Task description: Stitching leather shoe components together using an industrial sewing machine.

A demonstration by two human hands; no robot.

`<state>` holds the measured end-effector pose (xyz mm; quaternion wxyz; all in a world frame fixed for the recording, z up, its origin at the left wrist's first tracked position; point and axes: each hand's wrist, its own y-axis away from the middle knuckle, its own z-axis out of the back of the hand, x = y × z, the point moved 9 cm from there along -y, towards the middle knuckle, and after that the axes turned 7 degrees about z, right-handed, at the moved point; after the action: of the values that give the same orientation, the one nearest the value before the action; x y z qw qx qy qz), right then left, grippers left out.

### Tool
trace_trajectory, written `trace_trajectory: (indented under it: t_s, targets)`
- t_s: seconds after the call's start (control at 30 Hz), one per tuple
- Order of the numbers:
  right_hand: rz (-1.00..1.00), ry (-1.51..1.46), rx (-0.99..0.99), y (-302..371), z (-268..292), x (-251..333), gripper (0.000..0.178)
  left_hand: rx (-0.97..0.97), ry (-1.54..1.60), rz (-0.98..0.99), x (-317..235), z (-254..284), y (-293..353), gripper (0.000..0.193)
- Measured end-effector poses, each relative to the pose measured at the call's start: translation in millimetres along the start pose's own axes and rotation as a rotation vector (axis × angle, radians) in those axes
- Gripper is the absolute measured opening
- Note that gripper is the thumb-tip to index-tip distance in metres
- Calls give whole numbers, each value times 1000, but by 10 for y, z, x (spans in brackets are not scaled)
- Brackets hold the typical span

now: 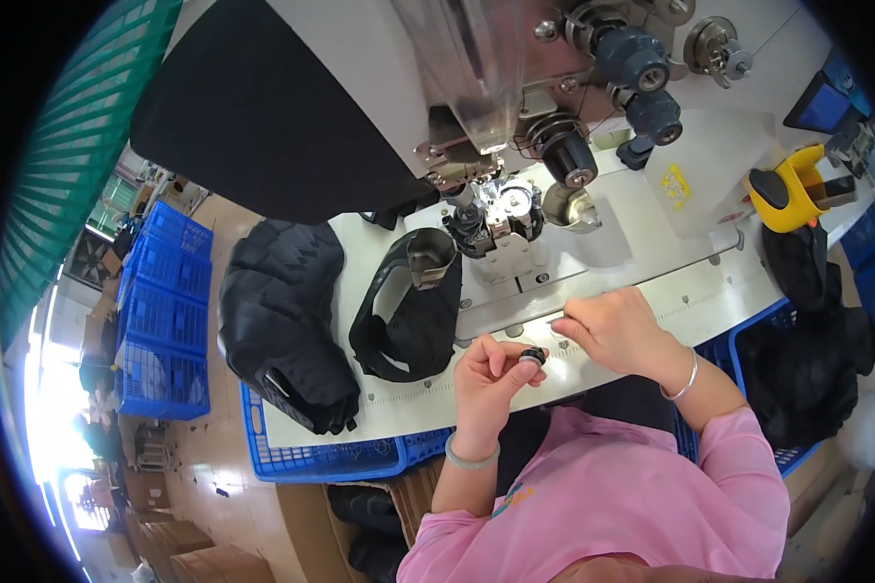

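Observation:
Above the table's front edge, my left hand [488,377] pinches a small round black and silver piece that looks like a bobbin [532,357]. To its right, my right hand [608,330] is closed, thumb against the curled fingers; anything between them is too small to make out. Both hands are in front of the sewing machine [504,219], whose needle area is lit. Left of the needle area, a black curved fabric piece [410,335] lies on the white table [389,410]. A bulky black padded piece [284,316] lies farther left.
Blue baskets [321,464] stand under the table's front edge, and black pieces [797,389] fill one at right. A yellow holder [797,189] stands at the table's right. Stacked blue crates [165,311] are on the floor at left. A metal cup [572,207] sits beside the needle area.

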<state>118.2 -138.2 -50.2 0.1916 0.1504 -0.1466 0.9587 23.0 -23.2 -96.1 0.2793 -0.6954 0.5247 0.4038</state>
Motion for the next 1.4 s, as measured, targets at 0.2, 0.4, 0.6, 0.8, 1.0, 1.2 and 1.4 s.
trace_trajectory:
  t_s: [0.2,0.4,0.6,0.8,1.0,1.2,1.4]
  targets:
    - [115,-791,-255,-59,56,146,22,-38,-124,-74,-78,-81,-74,33]
    - [84,-875,-524,-354,369,-28,21,-66,-107,-64,61,-133,-197,22]
    - [173,-260,-837,-767,811,-123,11,33,-518,16,416,-223,-161,12]
    - [38,-306,-605,-728,541,-234,27,53,-666,93,621,-129,-97,14]
    - [73,-279,-587,-702,629,-107,30,98,-722,111,632,-146,-90,12]
    - [51,-654,-471,-410,388,120,41,-90,-602,-352,102,-149,-51,40]
    - [218,-240,-356,-98,198,246,45,308,-460,-22,39,-287,-106,29]
